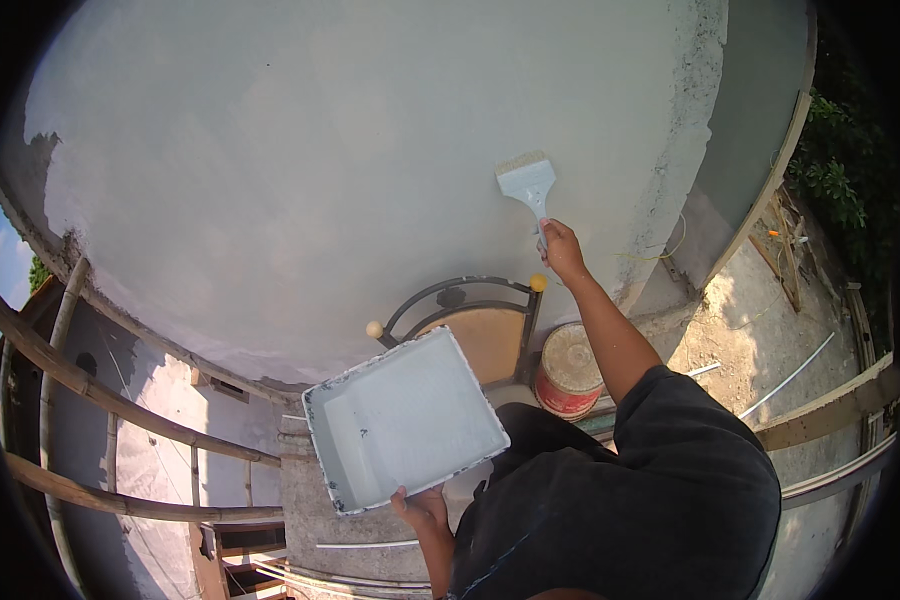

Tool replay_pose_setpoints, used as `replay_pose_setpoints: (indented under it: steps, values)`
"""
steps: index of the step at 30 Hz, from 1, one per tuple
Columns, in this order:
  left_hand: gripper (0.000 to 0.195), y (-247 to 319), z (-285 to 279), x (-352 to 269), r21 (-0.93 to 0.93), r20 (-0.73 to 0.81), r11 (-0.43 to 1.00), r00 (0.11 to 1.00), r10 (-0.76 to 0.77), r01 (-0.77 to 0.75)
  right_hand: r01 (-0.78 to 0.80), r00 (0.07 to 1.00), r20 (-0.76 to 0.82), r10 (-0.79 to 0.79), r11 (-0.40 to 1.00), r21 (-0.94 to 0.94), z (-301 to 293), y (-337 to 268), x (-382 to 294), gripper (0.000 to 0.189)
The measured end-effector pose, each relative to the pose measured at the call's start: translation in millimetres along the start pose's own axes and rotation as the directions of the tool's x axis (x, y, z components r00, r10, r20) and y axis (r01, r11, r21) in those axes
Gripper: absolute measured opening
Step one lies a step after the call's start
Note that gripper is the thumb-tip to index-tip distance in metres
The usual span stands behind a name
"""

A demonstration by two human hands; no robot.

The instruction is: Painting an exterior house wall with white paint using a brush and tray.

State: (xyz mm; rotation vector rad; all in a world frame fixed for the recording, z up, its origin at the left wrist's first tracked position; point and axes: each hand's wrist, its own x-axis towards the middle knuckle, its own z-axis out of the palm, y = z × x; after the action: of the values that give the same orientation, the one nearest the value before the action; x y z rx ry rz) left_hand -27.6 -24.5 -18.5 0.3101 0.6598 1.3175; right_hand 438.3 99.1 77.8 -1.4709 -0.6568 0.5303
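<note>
My right hand (562, 250) grips the handle of a wide paintbrush (526, 181), its head coated in pale paint and its bristles pointing up. The brush is in front of a large plastered wall (307, 187) with a pale, uneven coat; whether the bristles touch it I cannot tell. Low on my left side, my left hand (423, 508) holds a paint tray (420, 416) by its near edge. Pale paint covers the tray's inside, and dark specks mark its rim.
Against the wall stands a chair (480, 341) with a dark metal frame and yellow knobs. A lidded bucket (570, 367) with a red band sits to its right. Bamboo rails (150, 513) run along the left. A wooden beam (825, 409) and loose white strips lie to the right.
</note>
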Motion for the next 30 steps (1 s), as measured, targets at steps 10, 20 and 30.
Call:
replay_pose_setpoints:
  steps: [10,20,30]
  values:
    - [0.080,-4.5,-0.1,3.0,-0.009,0.007,1.000,1.000,-0.007,0.007,-0.476,0.879,0.033,0.475,0.879,0.018,1.5,88.1,-33.6,0.024]
    - [0.079,-8.4,-6.7,6.2,-0.027,-0.003,0.999,1.000,0.018,-0.019,-0.572,0.811,0.234,0.537,0.811,0.121,-11.9,2.3,-4.3,0.015]
    - [0.085,-9.2,-20.6,14.8,-0.062,0.067,0.998,0.998,-0.017,0.021,0.071,0.978,0.185,-0.095,0.988,0.134,-11.4,-180.9,-32.9,0.018]
